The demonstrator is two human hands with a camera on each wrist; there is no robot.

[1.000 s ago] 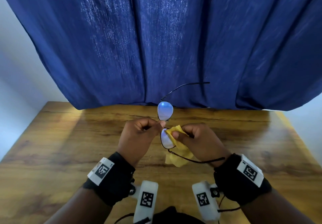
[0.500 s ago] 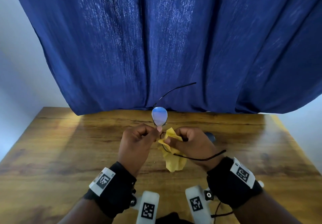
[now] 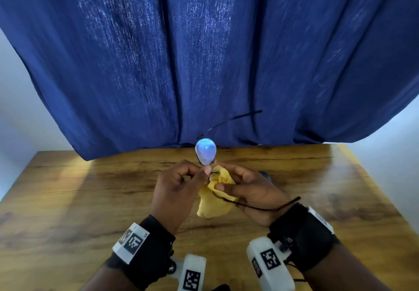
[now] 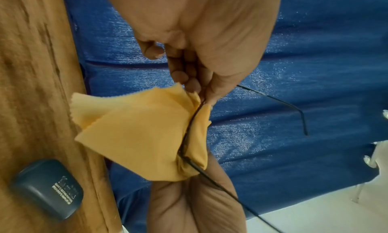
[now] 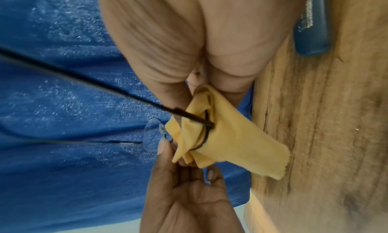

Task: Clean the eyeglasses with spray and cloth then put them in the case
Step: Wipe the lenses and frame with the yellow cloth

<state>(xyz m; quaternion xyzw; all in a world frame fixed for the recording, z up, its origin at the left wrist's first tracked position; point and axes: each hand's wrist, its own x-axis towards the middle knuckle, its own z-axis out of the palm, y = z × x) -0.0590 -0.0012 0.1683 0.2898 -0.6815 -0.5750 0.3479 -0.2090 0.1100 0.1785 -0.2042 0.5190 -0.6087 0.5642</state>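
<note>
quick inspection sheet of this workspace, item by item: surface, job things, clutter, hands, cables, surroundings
surface: wooden table, grain visible, sheen in places.
job's things: eyeglasses held above the table, one lens bare, the other wrapped in the yellow cloth; dark blue case lying on the table; spray not seen.
clutter: nothing seen.
grippers: left hand pinches the frame near the bridge; right hand grips the cloth around the covered lens.
cables: thin black wire at the right wrist band.
surroundings: blue curtain hanging behind the table, pale wall at both sides.
</note>
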